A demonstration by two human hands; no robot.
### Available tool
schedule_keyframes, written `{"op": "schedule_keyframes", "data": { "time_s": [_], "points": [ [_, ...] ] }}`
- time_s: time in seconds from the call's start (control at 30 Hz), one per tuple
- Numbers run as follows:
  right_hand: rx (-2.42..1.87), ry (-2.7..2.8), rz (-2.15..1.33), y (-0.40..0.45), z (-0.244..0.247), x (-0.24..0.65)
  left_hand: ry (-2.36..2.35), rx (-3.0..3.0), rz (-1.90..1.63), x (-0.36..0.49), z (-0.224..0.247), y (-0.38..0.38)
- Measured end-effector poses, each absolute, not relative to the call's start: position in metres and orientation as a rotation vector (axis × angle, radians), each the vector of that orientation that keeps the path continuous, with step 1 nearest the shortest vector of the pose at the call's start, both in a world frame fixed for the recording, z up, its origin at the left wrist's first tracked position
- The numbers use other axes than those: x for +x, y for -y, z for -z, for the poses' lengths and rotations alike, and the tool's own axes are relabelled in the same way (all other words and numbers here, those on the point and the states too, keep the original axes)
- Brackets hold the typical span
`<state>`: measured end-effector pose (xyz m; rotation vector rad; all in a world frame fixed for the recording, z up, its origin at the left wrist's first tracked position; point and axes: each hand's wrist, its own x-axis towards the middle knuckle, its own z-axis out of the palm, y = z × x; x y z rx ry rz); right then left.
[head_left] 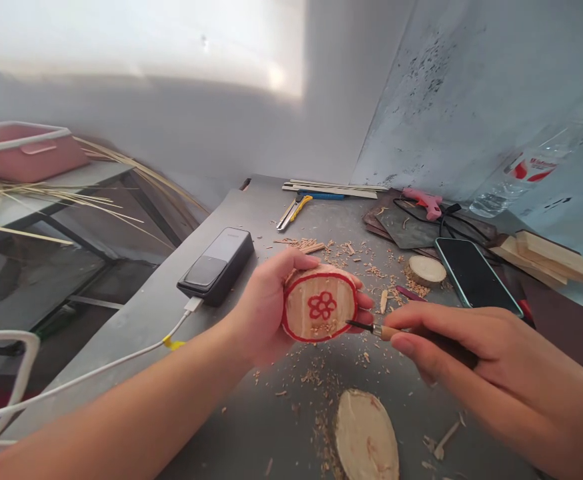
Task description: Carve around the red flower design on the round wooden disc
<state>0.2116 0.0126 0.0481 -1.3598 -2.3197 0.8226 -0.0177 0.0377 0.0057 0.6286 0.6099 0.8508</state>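
My left hand [271,300] holds an oval wood slice [299,310] from its left side and underneath, fingertips showing past the right edge. A red line runs round the slice's rim, with a red flower in the middle and small shavings below the flower. My right hand [451,353] is closed round the wooden handle of a carving tool [384,332]. The tool's dark metal tip points left and meets the slice's face near its lower right edge. Below, an oval wood slice without markings [366,437] lies on the grey table [251,407].
Left of my hands is a black power bank [216,267] with a white cable. Farther back lie utility knives [294,212] and wood strips [331,189]. At the right are a phone [476,275], round slice [426,270], pink glue gun [425,202], bottle [526,170] and wood blocks [546,257].
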Motion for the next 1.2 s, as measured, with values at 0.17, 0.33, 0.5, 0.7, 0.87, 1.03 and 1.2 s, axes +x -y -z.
{"op": "schedule_keyframes", "data": {
  "time_s": [0.17,0.33,0.5,0.7,0.87,1.03,1.2],
  "points": [
    [-1.362,2.459,-0.899,-0.008,-0.046,0.209,-0.662,0.642,-0.856,-0.016,-0.005,-0.036],
    [-1.294,2.460,-0.788,-0.008,-0.041,0.205,-0.650,0.658,-0.897,-0.015,-0.002,-0.036],
    [-1.240,2.440,-0.710,-0.011,-0.036,0.207,-0.648,0.644,-0.895,-0.016,-0.002,-0.037],
    [-1.263,2.357,-0.673,-0.009,-0.037,0.208,-0.626,0.641,-0.848,-0.018,-0.005,-0.037],
    [-1.293,2.375,-0.725,-0.010,-0.039,0.207,-0.633,0.621,-0.803,-0.018,-0.002,-0.037],
    [-1.213,2.510,-0.832,-0.012,-0.039,0.210,-0.644,0.604,-0.786,-0.017,-0.003,-0.037],
    [-1.185,2.441,-0.738,-0.015,-0.036,0.211,-0.674,0.595,-0.761,-0.017,-0.007,-0.036]
  ]
}}
